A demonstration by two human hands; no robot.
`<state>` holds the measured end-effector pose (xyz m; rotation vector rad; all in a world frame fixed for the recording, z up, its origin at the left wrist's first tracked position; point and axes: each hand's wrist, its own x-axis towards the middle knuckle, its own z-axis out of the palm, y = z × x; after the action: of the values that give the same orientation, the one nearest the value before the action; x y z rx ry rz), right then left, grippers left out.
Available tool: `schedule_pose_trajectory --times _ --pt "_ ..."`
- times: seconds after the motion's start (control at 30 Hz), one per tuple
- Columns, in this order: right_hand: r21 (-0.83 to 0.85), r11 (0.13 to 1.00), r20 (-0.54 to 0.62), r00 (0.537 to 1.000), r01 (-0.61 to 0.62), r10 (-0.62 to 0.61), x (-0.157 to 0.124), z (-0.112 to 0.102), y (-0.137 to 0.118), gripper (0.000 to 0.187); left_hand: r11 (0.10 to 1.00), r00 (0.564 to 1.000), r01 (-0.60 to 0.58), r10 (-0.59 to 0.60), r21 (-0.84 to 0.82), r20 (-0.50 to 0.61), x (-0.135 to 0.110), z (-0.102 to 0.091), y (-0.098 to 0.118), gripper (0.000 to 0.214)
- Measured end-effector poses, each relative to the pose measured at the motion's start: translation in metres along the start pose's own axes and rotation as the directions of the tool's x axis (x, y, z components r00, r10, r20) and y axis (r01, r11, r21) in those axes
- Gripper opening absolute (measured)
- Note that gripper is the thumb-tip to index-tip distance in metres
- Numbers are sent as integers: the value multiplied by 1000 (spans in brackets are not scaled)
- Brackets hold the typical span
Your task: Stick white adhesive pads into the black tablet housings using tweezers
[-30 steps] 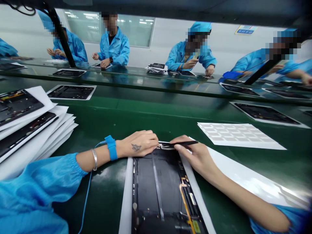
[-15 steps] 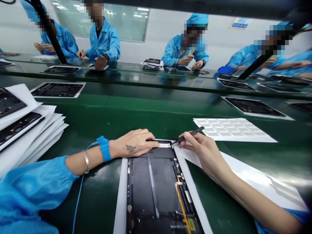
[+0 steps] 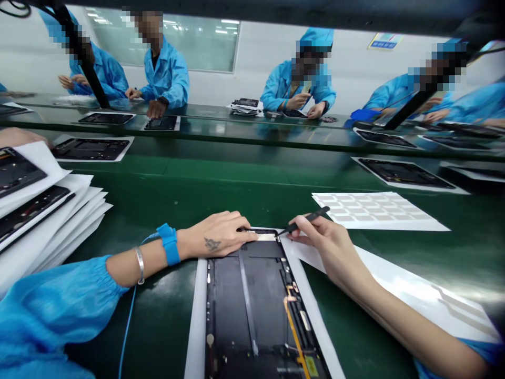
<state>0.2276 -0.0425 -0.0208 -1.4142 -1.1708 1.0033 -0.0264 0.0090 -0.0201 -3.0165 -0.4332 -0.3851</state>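
A black tablet housing [image 3: 232, 300] lies open on a white sheet in front of me, with an orange flex cable [image 3: 294, 331] along its right side. My left hand [image 3: 215, 234] rests over its far left corner, the index finger stretched onto a pale strip [image 3: 267, 237] at the far edge. Some of its other fingertips are hidden. My right hand [image 3: 325, 237] pinches black tweezers [image 3: 311, 216], whose tips touch down near the strip's right end, by the corner of the housing.
White sheets [image 3: 79, 221] interleaved with tablet parts are stacked at left; a hand [image 3: 23, 138] reaches in behind them. A sheet of grey labels [image 3: 379, 210] and a nearly bare backing sheet [image 3: 414, 289] lie right. Beyond, co-workers in blue sit across a line carrying more housings [image 3: 408, 172].
My hands stay nearly in place, tweezers still at the strip's end. A hand has come in at the far left. Across the line, a co-worker's hand has shifted, showing a tablet part under it.
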Motion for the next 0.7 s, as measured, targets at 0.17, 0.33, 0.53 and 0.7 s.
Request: schedule_pose_trajectory --times 0.17,0.33,0.53,0.7 --pt "29 999 -1 1000 19 -19 0 -1 1 43 1000 1000 7 -7 18 1 0 -1 2 29" --pt "-24 999 13 1000 21 -21 1 -1 2 45 1000 1000 5 -5 31 17 1 0 2 30" --pt "-54 998 9 999 32 -32 3 -4 8 41 999 999 -1 -2 46 53 0 -3 3 31" --pt "-58 995 -50 995 85 -88 5 -4 4 42 996 987 1 -16 95 159 7 -13 5 36"
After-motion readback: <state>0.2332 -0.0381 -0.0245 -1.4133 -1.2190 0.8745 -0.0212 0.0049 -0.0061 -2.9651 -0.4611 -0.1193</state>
